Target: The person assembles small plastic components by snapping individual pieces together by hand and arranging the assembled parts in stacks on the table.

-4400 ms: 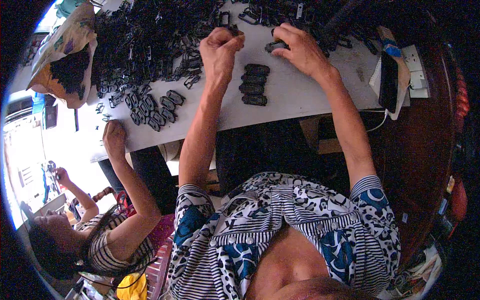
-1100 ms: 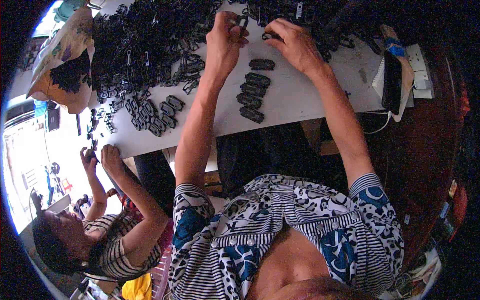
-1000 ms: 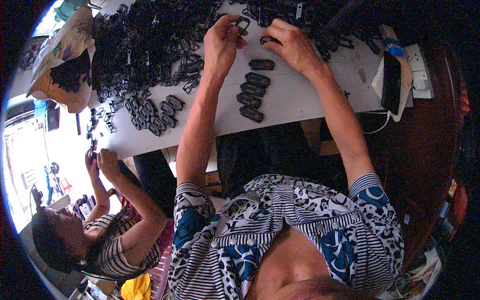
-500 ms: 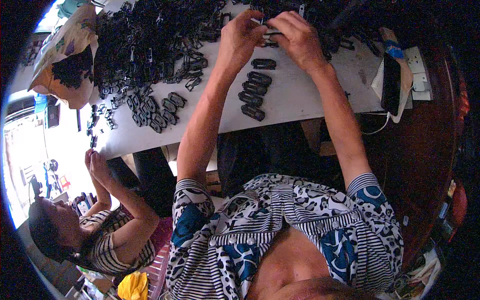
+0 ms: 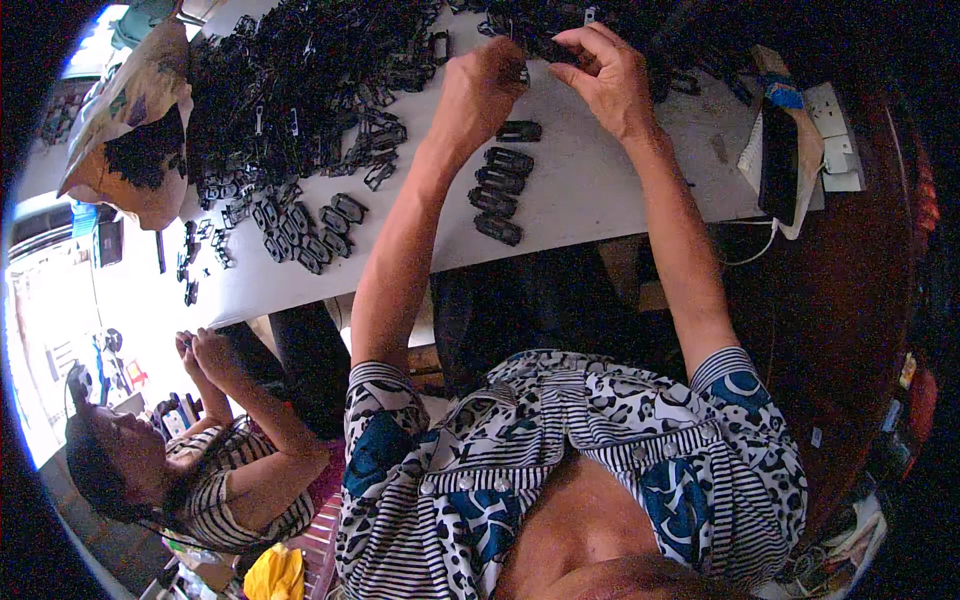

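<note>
Black plastic part (image 5: 523, 75) appears pinched in your left hand's (image 5: 480, 88) curled fingertips; your right hand's (image 5: 614, 88) fingers stand slightly parted, hold indeterminable. Step judged: two-handed handling; next move calls for steady fingertips.

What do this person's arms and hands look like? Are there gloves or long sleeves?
No gloves: the left hand and right hand are bare, and no watch shows. The short sleeves are black-and-white with animal-like spots, blue patches and striped cuffs. The forearms are uncovered.
</note>
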`<action>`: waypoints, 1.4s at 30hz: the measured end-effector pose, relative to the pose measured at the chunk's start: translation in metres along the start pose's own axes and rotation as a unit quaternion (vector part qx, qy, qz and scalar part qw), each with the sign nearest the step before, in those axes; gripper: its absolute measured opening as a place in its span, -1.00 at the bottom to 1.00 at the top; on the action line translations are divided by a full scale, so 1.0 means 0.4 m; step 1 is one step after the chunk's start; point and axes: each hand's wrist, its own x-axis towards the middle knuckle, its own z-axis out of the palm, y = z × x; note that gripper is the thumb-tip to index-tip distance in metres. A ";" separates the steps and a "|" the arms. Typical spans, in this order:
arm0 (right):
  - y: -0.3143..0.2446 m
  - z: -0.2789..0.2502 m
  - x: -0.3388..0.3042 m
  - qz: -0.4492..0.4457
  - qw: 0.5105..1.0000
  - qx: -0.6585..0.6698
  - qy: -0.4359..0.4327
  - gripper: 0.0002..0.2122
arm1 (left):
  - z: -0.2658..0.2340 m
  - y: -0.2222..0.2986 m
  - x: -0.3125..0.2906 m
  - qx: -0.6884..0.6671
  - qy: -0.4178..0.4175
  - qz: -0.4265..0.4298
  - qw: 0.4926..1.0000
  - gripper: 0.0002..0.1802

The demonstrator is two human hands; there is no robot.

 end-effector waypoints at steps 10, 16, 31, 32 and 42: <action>-0.003 0.017 -0.004 0.001 0.996 -0.025 -0.088 -0.70 | 0.006 -0.065 -0.058 0.075 0.068 0.016 0.995 -0.65; -0.026 0.040 -0.010 -0.081 0.988 -0.063 -0.111 -0.69 | 0.012 -0.051 -0.061 0.071 0.083 -0.010 0.994 -0.64; -0.023 0.041 -0.005 -0.109 0.981 -0.071 -0.143 -0.68 | 0.028 -0.047 -0.066 0.038 0.083 -0.060 0.994 -0.62; -0.023 0.042 -0.005 -0.109 0.981 -0.071 -0.143 -0.68 | 0.030 -0.046 -0.067 0.038 0.083 -0.061 0.994 -0.62; -0.024 0.051 0.005 -0.110 0.965 -0.135 -0.195 -0.71 | -0.009 -0.049 -0.073 0.046 0.065 -0.020 0.997 -0.56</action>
